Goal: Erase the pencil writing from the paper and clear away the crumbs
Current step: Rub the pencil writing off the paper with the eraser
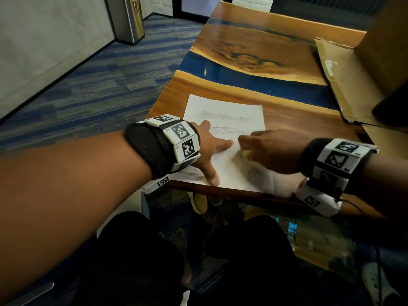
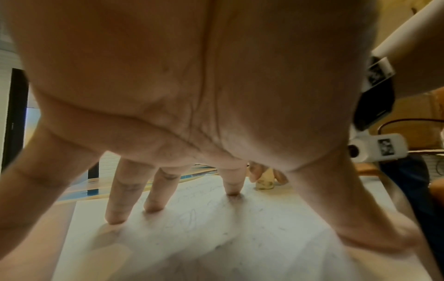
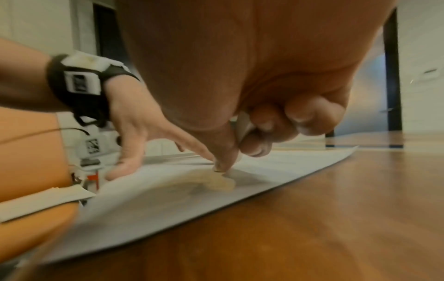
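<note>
A white paper (image 1: 223, 107) lies at the near edge of the wooden table (image 1: 249, 51), with two rows of pencil scribble (image 1: 227, 117) across its upper half. My left hand (image 1: 209, 151) presses it flat with spread, straight fingers (image 2: 115, 213). My right hand (image 1: 249, 149) pinches a small pale eraser (image 1: 244, 153) and holds it down on the paper just right of the left index finger. The eraser (image 2: 264, 184) shows past my left fingers, and it is blurred under the right fingertips (image 3: 223, 183). Tiny dark crumbs (image 2: 278, 228) speckle the sheet. A grey smudge (image 1: 254, 171) marks the lower part.
A flattened cardboard box (image 1: 344, 74) covers the table's right side. A blue resin band (image 1: 242, 80) crosses the wood beyond the paper. The table's front edge runs just under my wrists, with my legs below. A metal bin (image 1: 130, 21) stands on the carpet far left.
</note>
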{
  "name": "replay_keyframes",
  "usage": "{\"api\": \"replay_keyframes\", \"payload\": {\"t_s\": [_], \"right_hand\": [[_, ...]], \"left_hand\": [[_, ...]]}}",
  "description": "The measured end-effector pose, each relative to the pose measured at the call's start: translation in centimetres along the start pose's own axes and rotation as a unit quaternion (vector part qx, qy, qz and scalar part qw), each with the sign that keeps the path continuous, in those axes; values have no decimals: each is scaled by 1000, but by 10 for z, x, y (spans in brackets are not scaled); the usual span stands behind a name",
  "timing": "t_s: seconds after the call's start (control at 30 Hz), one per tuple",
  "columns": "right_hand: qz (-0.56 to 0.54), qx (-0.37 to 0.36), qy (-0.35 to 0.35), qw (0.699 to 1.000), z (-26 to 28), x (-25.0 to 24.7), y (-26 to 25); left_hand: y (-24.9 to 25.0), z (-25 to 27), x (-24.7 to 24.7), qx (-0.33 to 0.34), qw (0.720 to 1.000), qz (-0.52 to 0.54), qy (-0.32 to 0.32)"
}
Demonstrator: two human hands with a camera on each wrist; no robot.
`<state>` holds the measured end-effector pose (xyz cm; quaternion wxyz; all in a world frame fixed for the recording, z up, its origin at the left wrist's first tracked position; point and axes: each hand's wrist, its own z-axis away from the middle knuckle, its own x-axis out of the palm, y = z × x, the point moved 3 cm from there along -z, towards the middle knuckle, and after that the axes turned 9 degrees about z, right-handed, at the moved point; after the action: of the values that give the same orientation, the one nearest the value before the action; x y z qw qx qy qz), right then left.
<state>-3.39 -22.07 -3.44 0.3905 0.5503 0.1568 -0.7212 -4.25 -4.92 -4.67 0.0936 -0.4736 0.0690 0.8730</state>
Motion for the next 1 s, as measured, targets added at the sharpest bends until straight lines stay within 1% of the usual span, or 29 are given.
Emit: {"api": "replay_keyframes", "payload": {"t_s": [0.03,0.07,0.17,0.2,0.3,0.33,0.37,0.43,0.47,0.5,0.57,0.6,0.63,0.67,0.73,0.77,0.8,0.83,0.87,0.93,0.97,1.0], "right_hand": [[2,14,7,1000,0,0,4],[-6,4,14,1000,1,-1,0],[-28,-110,26,993,9,1,-34],[-27,-112,25,993,8,2,-35],[-22,-2,27,999,-3,1,-12],[-20,13,33,999,-5,2,-10],[-23,4,40,999,-4,1,-16],[-29,-70,45,996,1,2,-38],[-29,-93,40,994,4,3,-44],[-30,-84,30,996,3,2,-39],[-16,-4,12,1000,-4,1,-16],[1,24,11,1000,-6,1,-5],[7,32,13,999,-6,1,-2],[-5,20,17,1000,-4,1,-6],[-29,-63,29,997,3,2,-27],[-31,-97,25,994,8,3,-34],[-34,-109,17,993,10,4,-34],[-30,-89,0,996,9,3,-26],[-23,-51,-10,998,6,3,-14],[-1,15,-3,1000,5,2,4],[4,25,2,1000,6,3,4],[0,12,10,1000,8,3,-2]], "left_hand": [[0,0,0,-1,1000,-1,0],[0,0,0,0,1000,-1,1],[0,0,0,-1,1000,8,-2],[0,0,-1,-2,1000,9,-4],[0,2,-1,-2,1000,13,-5],[1,2,-1,-3,1000,13,-5],[0,3,-2,-2,1000,11,-3],[0,2,-1,1,1000,10,-4],[1,2,-1,0,1000,7,-6],[1,2,-1,0,1000,4,-7],[1,1,-1,1,1000,1,-6],[1,2,-1,0,1000,0,-6],[0,2,-1,1,1000,-2,-7],[0,2,-1,6,1000,-5,-5],[1,2,-1,20,1000,-7,-6],[2,2,-1,24,1000,-11,-7],[3,2,-2,25,1000,-16,-9],[4,2,-2,25,999,-22,-9],[4,2,-2,24,999,-26,-10],[5,2,-2,22,999,-31,-14],[5,2,-2,22,999,-33,-15],[5,2,-3,23,999,-32,-15]]}}
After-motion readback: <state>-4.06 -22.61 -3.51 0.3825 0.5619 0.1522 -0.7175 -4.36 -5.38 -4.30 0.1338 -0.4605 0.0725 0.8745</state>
